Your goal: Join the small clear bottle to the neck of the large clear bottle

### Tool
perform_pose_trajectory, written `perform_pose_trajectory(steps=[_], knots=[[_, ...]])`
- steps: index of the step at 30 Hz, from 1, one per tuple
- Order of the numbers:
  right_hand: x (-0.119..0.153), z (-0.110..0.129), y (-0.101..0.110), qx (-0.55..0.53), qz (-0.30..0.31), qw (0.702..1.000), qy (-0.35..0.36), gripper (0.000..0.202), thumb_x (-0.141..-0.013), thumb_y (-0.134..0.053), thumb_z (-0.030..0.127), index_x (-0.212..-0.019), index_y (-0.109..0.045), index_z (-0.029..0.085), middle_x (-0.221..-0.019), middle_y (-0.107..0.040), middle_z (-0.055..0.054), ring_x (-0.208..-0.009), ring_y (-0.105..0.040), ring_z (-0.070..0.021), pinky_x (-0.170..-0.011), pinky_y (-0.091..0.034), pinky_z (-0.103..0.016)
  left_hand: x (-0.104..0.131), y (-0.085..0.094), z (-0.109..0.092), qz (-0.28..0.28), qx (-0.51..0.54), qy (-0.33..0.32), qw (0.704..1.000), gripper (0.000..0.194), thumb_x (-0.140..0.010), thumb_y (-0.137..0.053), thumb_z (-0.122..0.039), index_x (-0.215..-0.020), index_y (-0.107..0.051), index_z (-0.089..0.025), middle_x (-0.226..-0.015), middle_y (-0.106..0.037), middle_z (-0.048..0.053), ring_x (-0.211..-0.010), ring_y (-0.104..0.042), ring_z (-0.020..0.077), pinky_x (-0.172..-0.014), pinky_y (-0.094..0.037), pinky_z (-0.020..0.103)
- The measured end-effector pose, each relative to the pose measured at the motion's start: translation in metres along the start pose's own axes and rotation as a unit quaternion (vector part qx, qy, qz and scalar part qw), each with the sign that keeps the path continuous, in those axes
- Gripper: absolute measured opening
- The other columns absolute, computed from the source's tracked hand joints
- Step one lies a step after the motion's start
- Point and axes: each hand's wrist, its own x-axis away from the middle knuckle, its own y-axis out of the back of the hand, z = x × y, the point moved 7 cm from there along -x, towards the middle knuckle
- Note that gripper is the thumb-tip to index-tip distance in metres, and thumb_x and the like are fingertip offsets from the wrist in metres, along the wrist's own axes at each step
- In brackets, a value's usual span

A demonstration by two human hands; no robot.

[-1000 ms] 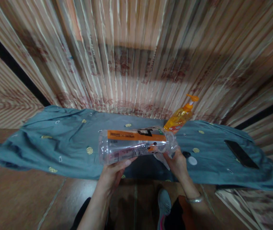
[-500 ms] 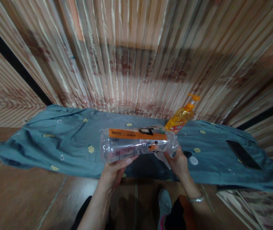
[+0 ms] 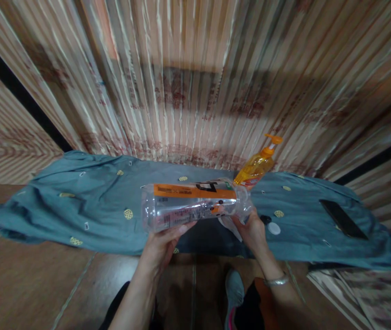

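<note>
A large clear plastic bottle [image 3: 185,206] with an orange label lies sideways in both my hands, its base to the left and its neck to the right. My left hand [image 3: 164,240] grips it from below near the base, thumb along its side. Around the neck end are the fingers of my right hand [image 3: 251,229], partly hidden by the bottle. A white tissue or cloth [image 3: 230,228] shows beside my right hand; whether I hold it I cannot tell. Behind the neck stands an orange pump bottle [image 3: 255,167] with yellow liquid.
Blue-green patterned cloth [image 3: 102,197] covers the narrow table. To the right of my right hand lie a white round cap [image 3: 273,228] and a small black item [image 3: 266,219]. A dark phone [image 3: 343,219] rests further right. A striped curtain [image 3: 188,91] hangs behind.
The view has shifted slightly, so the table items appear a little further left. Both hands keep their hold on the clear bottle, which looks almost unchanged in pose.
</note>
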Motion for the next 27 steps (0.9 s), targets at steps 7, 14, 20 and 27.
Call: perform_pose_trajectory(steps=[7, 14, 20, 27], knots=[[-0.0005, -0.0034, -0.0011, 0.003, -0.001, 1.0, -0.018, 0.052, -0.077, -0.057, 0.05, -0.115, -0.051, 0.015, -0.095, -0.07, -0.013, -0.084, -0.067, -0.0276, -0.071, -0.05, -0.037, 0.0, 0.0005, 0.0006, -0.004, -0.002, 0.001, 1.0, 0.042, -0.052, -0.085, -0.012, -0.091, -0.071, -0.018, -0.093, -0.076, 0.005, -0.095, -0.07, 0.0255, -0.089, -0.056, 0.042], [-0.001, -0.0017, 0.0006, -0.01, -0.004, 1.0, 0.008, 0.053, -0.076, -0.056, 0.051, -0.114, -0.052, 0.014, -0.092, -0.07, -0.013, -0.085, -0.067, -0.0276, -0.069, -0.05, -0.035, 0.0013, 0.0003, -0.0018, -0.011, -0.023, -0.006, 1.0, 0.037, -0.054, -0.084, -0.013, -0.089, -0.072, -0.017, -0.092, -0.076, 0.007, -0.095, -0.069, 0.0276, -0.09, -0.055, 0.044], [-0.0009, -0.0014, 0.0004, -0.005, -0.015, 1.0, 0.021, 0.056, -0.077, -0.053, 0.054, -0.115, -0.052, 0.014, -0.093, -0.07, -0.013, -0.085, -0.068, -0.027, -0.067, -0.05, -0.034, 0.0019, -0.0008, -0.0022, -0.013, -0.034, -0.005, 0.999, 0.034, -0.055, -0.083, -0.014, -0.087, -0.073, -0.017, -0.093, -0.076, 0.008, -0.096, -0.069, 0.0289, -0.093, -0.053, 0.047], [-0.0007, 0.0001, 0.0007, -0.003, -0.019, 0.999, 0.037, 0.055, -0.079, -0.052, 0.053, -0.115, -0.052, 0.012, -0.094, -0.07, -0.013, -0.083, -0.068, -0.0261, -0.068, -0.05, -0.033, 0.0029, -0.0015, -0.0023, -0.017, -0.028, -0.003, 0.999, 0.033, -0.054, -0.083, -0.013, -0.086, -0.075, -0.016, -0.094, -0.076, 0.009, -0.097, -0.068, 0.0295, -0.093, -0.053, 0.048]])
